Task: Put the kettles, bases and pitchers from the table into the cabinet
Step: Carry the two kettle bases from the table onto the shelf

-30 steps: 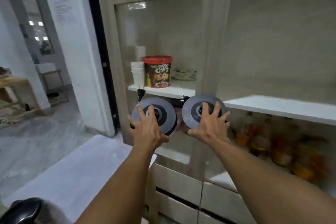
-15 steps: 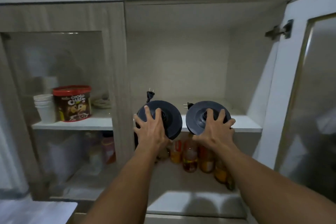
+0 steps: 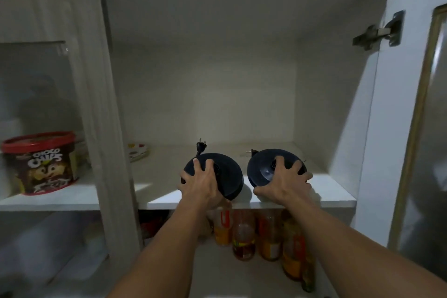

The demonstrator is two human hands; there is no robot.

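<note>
Two round dark kettle bases are held side by side over the front of the white cabinet shelf (image 3: 333,191). My left hand (image 3: 199,182) grips the left base (image 3: 229,174), whose plug (image 3: 200,146) sticks up behind it. My right hand (image 3: 284,180) grips the right base (image 3: 262,172), which is tilted toward me, its plug (image 3: 251,153) pointing left. Both bases sit low against the shelf's front; I cannot tell whether they rest on it. No kettles or pitchers are in view.
The open cabinet door (image 3: 411,128) stands at the right with its hinge (image 3: 377,32). A red-lidded Choco Chips tub (image 3: 42,163) sits behind glass on the left; a small plate (image 3: 137,152) lies behind the divider. Several bottles (image 3: 244,234) stand on the lower shelf.
The view swung from the left cabinet section to the open compartment. Both hands carried the bases forward and down to the front of the shelf.
</note>
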